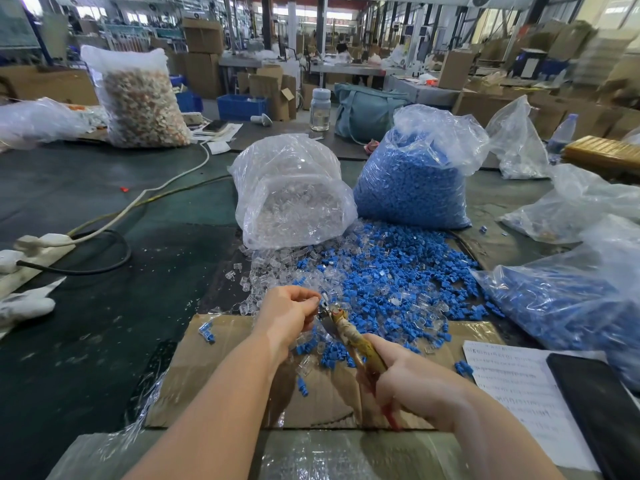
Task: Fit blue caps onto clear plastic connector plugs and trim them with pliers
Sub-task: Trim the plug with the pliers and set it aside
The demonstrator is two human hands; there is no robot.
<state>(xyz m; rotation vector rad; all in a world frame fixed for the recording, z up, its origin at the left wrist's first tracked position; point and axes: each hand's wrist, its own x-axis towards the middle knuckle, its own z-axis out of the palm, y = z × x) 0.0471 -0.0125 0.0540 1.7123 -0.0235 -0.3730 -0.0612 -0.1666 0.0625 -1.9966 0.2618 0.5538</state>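
My left hand (287, 311) pinches a small clear connector plug (317, 301) at its fingertips, right at the jaws of the pliers (341, 323). My right hand (398, 370) grips the tape-wrapped pliers handles, nose pointing up-left toward the plug. A loose heap of blue caps (391, 275) mixed with clear plugs (273, 268) spreads over the table beyond my hands. Behind the heap stand a bag of clear plugs (294, 195) and a bag of blue caps (412, 181). Whether the pinched plug carries a cap is not visible.
Flattened cardboard (221, 358) lies under my arms. A paper sheet (519, 393) and a dark phone (602, 403) lie at right, below another bag of blue parts (561, 306). A power strip with cables (38, 247) is at left, a water bottle (320, 109) at back.
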